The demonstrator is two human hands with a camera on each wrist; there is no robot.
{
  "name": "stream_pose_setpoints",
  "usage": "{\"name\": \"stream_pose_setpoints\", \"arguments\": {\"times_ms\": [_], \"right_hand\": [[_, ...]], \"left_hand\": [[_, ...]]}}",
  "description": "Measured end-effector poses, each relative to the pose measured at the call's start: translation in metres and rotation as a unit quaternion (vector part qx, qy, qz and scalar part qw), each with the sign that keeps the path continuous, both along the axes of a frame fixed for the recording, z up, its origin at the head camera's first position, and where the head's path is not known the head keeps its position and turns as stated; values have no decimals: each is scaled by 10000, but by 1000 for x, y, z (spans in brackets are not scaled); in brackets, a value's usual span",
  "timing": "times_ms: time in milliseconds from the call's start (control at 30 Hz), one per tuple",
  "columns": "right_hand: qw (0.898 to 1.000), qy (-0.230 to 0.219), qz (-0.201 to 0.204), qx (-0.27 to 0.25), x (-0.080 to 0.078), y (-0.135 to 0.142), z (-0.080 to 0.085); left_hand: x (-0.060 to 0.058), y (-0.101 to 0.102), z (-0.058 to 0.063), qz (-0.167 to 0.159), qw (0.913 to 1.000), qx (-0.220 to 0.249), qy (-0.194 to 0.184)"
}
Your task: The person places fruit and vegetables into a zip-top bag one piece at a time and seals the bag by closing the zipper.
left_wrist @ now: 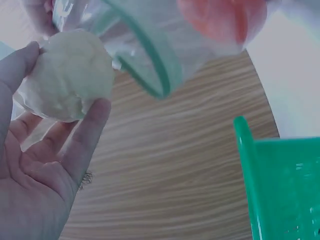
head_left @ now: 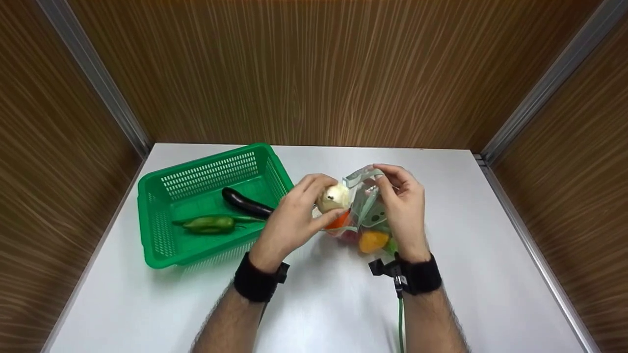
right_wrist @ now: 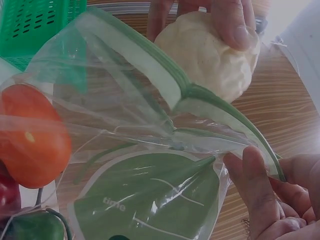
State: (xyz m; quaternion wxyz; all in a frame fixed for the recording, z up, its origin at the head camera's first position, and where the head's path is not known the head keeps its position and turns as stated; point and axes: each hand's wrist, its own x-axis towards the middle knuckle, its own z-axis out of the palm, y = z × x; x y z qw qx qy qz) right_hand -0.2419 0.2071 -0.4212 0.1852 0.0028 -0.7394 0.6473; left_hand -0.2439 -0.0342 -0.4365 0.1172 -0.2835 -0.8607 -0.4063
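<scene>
My left hand (head_left: 294, 211) grips a round cream-white vegetable (head_left: 334, 197) between thumb and fingers, right beside the mouth of a clear zip bag (right_wrist: 115, 80). My right hand (head_left: 405, 206) pinches the bag's green-edged rim at its right side, and the mouth gapes partly, as the right wrist view shows. Inside the bag are a red tomato (right_wrist: 37, 136), a yellow vegetable (head_left: 373, 241) and a dark green vegetable (right_wrist: 37, 226). A green printed panel (right_wrist: 145, 197) marks the bag's side.
Left of the hands stands a green plastic basket (head_left: 206, 169) on the white table (head_left: 324, 304). It holds an eggplant (head_left: 245, 201) and green peppers (head_left: 211, 224). Wood-patterned panels (head_left: 314, 73) enclose the table at the back and sides. A green cable (head_left: 401, 318) trails from the right wrist strap.
</scene>
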Motion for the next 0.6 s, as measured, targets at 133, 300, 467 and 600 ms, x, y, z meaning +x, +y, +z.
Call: {"name": "stream_pose_setpoints", "arguments": {"times_ms": [133,300,467,600], "right_hand": [[10000,63,-25,-9,0,0,0],[9999,90,-114,-8,4,1,3],[9996,67,-277,-59,11,1,11],[9992,184,-318,-182,17,0,17]], "left_hand": [[0,8,-7,-185,9998,-62,2],[-4,17,-18,-265,9996,-95,94],[-8,23,-26,-193,9988,-108,447],[-10,26,-29,-58,9955,-84,942]]}}
